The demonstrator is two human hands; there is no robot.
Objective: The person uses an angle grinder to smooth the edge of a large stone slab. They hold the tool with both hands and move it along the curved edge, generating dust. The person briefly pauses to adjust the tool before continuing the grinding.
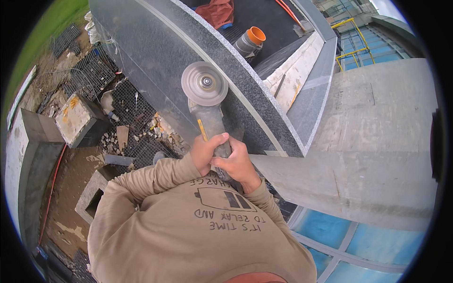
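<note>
An angle grinder [210, 119] with a round cutting disc [193, 87] points away from me in the middle of the head view. The disc faces up at me, with its nut at the centre. My left hand [204, 152] is closed round the grinder's body from the left. From the right, my right hand [239, 164] grips its rear end, close against my chest. Beyond the tool curves a dark grey speckled stone panel [141, 56] with a pale strip [193, 45] along it. The disc overlaps the panel in view; I cannot tell whether they touch.
An orange-mouthed pipe [256, 36] and red cloth [218, 13] are behind the stone edge. Rubble [163, 132], black mesh [92, 75] and concrete blocks [78, 120] lie on the left. A concrete surface [373, 137] and blue panels [325, 228] are on the right.
</note>
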